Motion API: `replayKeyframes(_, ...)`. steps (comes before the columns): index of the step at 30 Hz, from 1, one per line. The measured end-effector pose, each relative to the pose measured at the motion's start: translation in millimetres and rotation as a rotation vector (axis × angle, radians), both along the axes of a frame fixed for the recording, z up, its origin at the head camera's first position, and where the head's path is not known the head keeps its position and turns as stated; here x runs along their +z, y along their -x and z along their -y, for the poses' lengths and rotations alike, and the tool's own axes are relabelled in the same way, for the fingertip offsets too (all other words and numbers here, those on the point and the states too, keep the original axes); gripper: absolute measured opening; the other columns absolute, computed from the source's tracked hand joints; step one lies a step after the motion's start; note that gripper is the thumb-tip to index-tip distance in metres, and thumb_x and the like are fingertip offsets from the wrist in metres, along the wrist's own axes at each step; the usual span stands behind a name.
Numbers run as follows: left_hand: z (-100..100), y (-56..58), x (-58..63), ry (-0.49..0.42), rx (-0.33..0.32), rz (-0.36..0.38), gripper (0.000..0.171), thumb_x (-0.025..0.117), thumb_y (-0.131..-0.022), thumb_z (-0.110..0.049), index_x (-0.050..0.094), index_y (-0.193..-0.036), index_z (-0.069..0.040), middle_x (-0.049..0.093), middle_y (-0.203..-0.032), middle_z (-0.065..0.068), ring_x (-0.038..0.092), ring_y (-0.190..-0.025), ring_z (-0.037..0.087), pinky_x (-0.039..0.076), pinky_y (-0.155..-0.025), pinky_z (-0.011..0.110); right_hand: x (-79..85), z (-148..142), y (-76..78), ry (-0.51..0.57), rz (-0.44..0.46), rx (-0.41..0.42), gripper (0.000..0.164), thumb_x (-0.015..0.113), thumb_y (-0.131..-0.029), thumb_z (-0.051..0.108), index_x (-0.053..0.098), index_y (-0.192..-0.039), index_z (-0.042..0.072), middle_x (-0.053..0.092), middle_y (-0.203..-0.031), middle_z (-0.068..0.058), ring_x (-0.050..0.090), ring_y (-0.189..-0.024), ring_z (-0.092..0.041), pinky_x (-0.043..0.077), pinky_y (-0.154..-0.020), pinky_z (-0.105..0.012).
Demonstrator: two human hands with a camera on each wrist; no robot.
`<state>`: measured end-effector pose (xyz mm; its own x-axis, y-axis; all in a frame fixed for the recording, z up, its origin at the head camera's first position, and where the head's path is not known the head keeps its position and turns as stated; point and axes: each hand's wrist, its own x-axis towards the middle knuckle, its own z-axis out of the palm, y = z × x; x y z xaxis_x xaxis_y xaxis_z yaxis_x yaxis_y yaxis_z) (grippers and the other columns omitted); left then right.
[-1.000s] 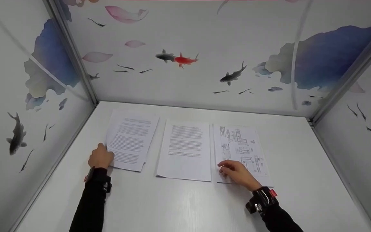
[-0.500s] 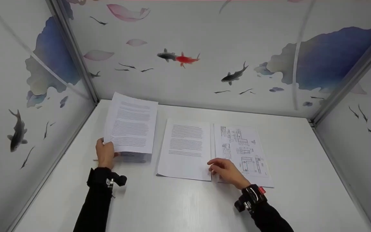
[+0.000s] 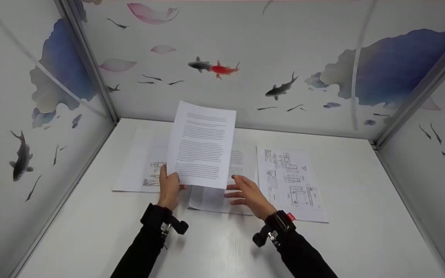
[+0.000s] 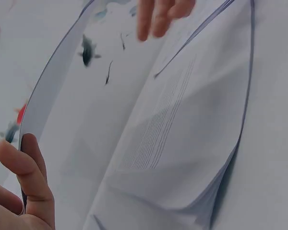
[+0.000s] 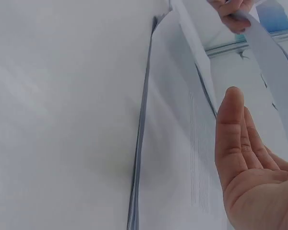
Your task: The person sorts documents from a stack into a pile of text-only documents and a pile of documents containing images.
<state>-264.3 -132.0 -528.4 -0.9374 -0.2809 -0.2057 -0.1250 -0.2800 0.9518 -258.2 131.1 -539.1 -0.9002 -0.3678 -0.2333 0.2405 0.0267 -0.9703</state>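
Note:
In the head view my left hand [image 3: 169, 190] pinches the lower left edge of some printed paper [image 3: 203, 144], which is raised and tilted above the table. The left wrist view shows the thumb and fingers [image 4: 36, 187] on either side of its edge. Close to the paper's lower right corner is my right hand [image 3: 251, 196], its fingers extended and holding nothing; the right wrist view shows its open palm [image 5: 259, 191]. Beneath the raised paper lies the middle paper stack [image 3: 211, 199], partly covered, one corner curling up in the left wrist view.
A left paper stack [image 3: 133, 170] with a drawing on it lies partly hidden behind the raised paper. To the right is a stack topped by a technical drawing [image 3: 294, 185]. White panels with painted fish [image 3: 222, 70] enclose the white table [image 3: 361, 216] on three sides.
My left hand has lifted the text-covered paper off the left stack and carried it right, over the middle stack, uncovering a drawing. My right hand has moved left towards it, fingers spreading.

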Motion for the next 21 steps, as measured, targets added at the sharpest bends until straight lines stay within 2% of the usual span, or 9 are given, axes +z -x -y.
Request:
replayKeyframes(2, -13, -3.7, -0.2, -0.012, -0.021, -0.017, 0.068, 0.034, -0.082, 0.005, 0.037, -0.144, -0.021, 0.058, -0.126, 0.012, 0.057, -0.091, 0.024, 0.046, -0.051, 0.026, 3.2, 6, 1.2, 0.039, 0.003, -0.057, 0.066, 0.053, -0.099, 0.047, 0.034, -0.148, 0.007, 0.063, -0.126, -0.018, 0.068, -0.105, -0.026, 0.057, -0.083, -0.038)
replayKeyframes(6, -33, -11.2, -1.6, -0.006, -0.072, -0.033, 0.07, 0.035, -0.082, 0.005, 0.034, -0.146, -0.023, 0.058, -0.125, 0.011, 0.058, -0.089, 0.023, 0.046, -0.052, 0.027, 5.4, 10, 1.3, 0.059, -0.037, -0.162, 0.052, 0.056, -0.1, 0.026, 0.036, -0.146, 0.01, 0.066, -0.121, -0.016, 0.069, -0.098, -0.022, 0.057, -0.08, -0.038)
replayKeyframes(10, -50, -16.4, -5.5, 0.056, -0.156, -0.059, 0.07, 0.034, -0.084, 0.004, 0.028, -0.149, -0.021, 0.055, -0.129, 0.012, 0.057, -0.088, 0.024, 0.048, -0.055, 0.028, 2.3, 6, 1.7, 0.043, -0.118, -0.221, 0.051, 0.051, -0.1, 0.011, 0.034, -0.148, 0.012, 0.059, -0.134, -0.014, 0.063, -0.112, -0.02, 0.05, -0.095, -0.036)
replayKeyframes(11, -53, -19.5, -2.4, 0.076, -0.185, -0.063, 0.07, 0.033, -0.085, 0.004, 0.025, -0.151, -0.019, 0.053, -0.133, 0.013, 0.057, -0.09, 0.024, 0.049, -0.057, 0.029, 0.5, 4, 2.2, 0.045, -0.136, -0.232, 0.052, 0.05, -0.1, 0.009, 0.032, -0.149, 0.012, 0.057, -0.137, -0.014, 0.061, -0.116, -0.02, 0.047, -0.098, -0.035)
replayKeyframes(14, -60, -20.2, -5.9, 0.15, -0.234, -0.074, 0.069, 0.035, -0.088, 0.003, 0.018, -0.153, -0.016, 0.048, -0.14, 0.014, 0.055, -0.087, 0.023, 0.049, -0.058, 0.029, -3.5, -2, 3.3, 0.079, -0.175, -0.249, 0.053, 0.047, -0.101, 0.006, 0.031, -0.15, 0.013, 0.052, -0.143, -0.013, 0.057, -0.122, -0.022, 0.042, -0.105, -0.036)
replayKeyframes(17, -62, -18.4, -7.5, 0.214, -0.248, -0.051, 0.07, 0.04, -0.09, 0.0, 0.014, -0.154, -0.013, 0.041, -0.148, 0.012, 0.054, -0.098, 0.023, 0.05, -0.07, 0.033, -4.9, -10, 5.1, 0.084, -0.18, -0.273, 0.051, 0.045, -0.101, 0.005, 0.031, -0.15, 0.014, 0.052, -0.142, -0.012, 0.059, -0.118, -0.022, 0.046, -0.1, -0.035)
replayKeyframes(18, -62, -15.0, -12.0, 0.24, -0.235, -0.046, 0.069, 0.042, -0.09, -0.002, 0.016, -0.153, -0.013, 0.042, -0.147, 0.012, 0.054, -0.101, 0.022, 0.049, -0.076, 0.033, -4.4, -13, 5.7, 0.077, -0.18, -0.285, 0.051, 0.045, -0.101, 0.005, 0.032, -0.149, 0.014, 0.053, -0.141, -0.013, 0.06, -0.116, -0.022, 0.048, -0.098, -0.035)
replayKeyframes(21, -59, -11.2, -12.6, 0.296, -0.204, -0.04, 0.058, 0.048, -0.095, -0.009, 0.027, -0.149, -0.009, 0.049, -0.137, 0.014, 0.055, -0.109, 0.023, 0.047, -0.089, 0.041, -3.5, -20, 8.1, 0.045, -0.17, -0.313, 0.049, 0.044, -0.102, 0.005, 0.034, -0.149, 0.015, 0.056, -0.138, -0.012, 0.063, -0.11, -0.021, 0.051, -0.091, -0.033)
